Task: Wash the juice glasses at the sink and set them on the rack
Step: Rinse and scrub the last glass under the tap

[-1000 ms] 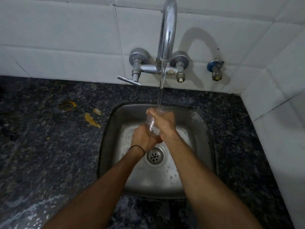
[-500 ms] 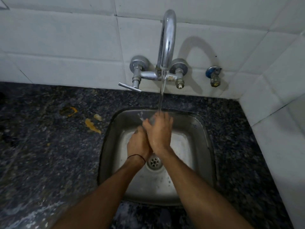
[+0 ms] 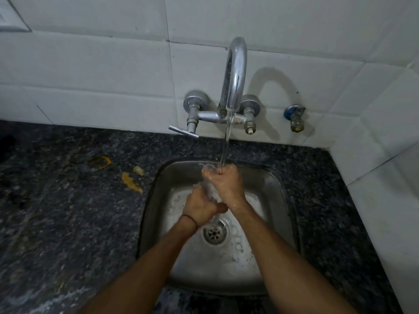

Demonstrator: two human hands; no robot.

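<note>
Under the tap [image 3: 234, 73], my right hand [image 3: 226, 184] and left hand [image 3: 200, 208] wrap the juice glass [image 3: 212, 192], fingers curled round it; its long axis seems tilted up toward the stream.

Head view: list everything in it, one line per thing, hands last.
juice glass: one, clear, held over the sink under the water stream
sink: one, steel, set in the counter
drain: one, metal, sink floor
tap: one, chrome, on the wall, running
lever handle: one, chrome, tap's left side
small valve: one, blue and metal, wall right of the tap
counter: one, dark speckled stone
orange scraps: a few, counter left of the sink
wall tiles: white, behind and at right
left hand: grip round the glass's lower part, dark wristband
right hand: grip round its upper part
</note>
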